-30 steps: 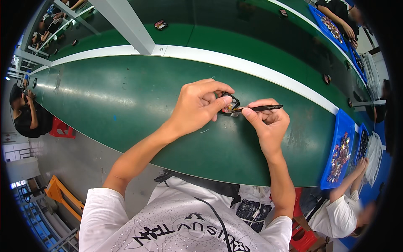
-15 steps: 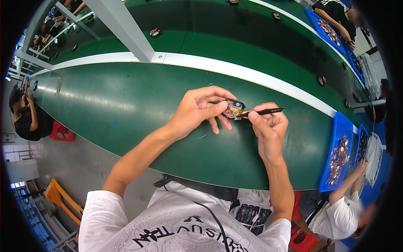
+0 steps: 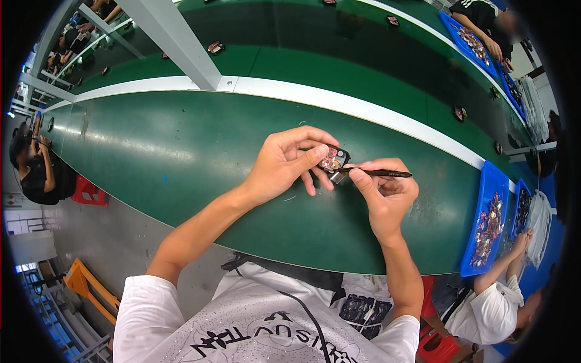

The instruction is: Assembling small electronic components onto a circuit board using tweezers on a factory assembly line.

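My left hand [image 3: 279, 164] is closed on a small black electronic device housing [image 3: 345, 155] with a red circuit board inside, held just above the green bench. Its thumb lies over the board, and part of the housing is hidden behind the fingers. In my right hand [image 3: 387, 198] is a pair of thin black tweezers [image 3: 393, 173], pinched between thumb and fingers. The tweezers point left, and their tips reach the lower right part of the board. A small silvery piece [image 3: 337, 177] shows at the housing's lower edge, under the tips.
Beyond a white rail [image 3: 315, 98] runs a green conveyor belt [image 3: 272, 57] carrying several similar devices. A grey post [image 3: 175, 42] rises from the rail. At the bench's right end stands a blue tray [image 3: 469, 254] of small parts. Co-workers sit at both sides and far right.
The tweezers have swung flatter, and their tips shifted slightly on the board. The housing has turned a little in my left hand. Devices on the belt have moved slightly left.
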`<action>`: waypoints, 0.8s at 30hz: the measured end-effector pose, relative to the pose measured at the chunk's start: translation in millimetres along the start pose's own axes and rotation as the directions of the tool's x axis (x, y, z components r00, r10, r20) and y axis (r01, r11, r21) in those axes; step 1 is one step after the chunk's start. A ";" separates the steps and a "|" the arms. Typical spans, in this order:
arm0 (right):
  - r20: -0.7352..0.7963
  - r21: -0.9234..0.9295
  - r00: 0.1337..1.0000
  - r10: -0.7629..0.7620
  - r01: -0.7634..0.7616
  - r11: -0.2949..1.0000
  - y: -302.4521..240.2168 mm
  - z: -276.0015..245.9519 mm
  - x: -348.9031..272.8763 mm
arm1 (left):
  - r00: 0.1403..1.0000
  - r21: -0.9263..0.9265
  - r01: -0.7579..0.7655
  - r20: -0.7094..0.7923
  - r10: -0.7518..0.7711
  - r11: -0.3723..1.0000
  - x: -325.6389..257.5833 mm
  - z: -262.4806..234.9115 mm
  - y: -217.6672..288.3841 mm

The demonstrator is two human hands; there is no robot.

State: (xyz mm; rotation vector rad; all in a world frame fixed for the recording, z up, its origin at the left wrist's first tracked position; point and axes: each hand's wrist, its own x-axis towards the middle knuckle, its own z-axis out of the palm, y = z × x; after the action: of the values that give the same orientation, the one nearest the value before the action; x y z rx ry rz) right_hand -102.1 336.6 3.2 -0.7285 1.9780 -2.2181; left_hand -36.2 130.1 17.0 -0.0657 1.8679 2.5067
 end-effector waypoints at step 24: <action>0.035 -0.223 0.937 -0.348 0.346 0.911 5.0 9.5 -2.8 | 0.999 -0.032 -0.040 -0.011 0.040 0.999 -1.6 0.1 -4.2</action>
State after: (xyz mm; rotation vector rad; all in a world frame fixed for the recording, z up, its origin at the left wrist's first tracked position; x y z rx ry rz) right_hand -97.1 328.2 -2.0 -1.1891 2.2844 -2.1851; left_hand -34.4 131.4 13.1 -0.0425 1.8517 2.5677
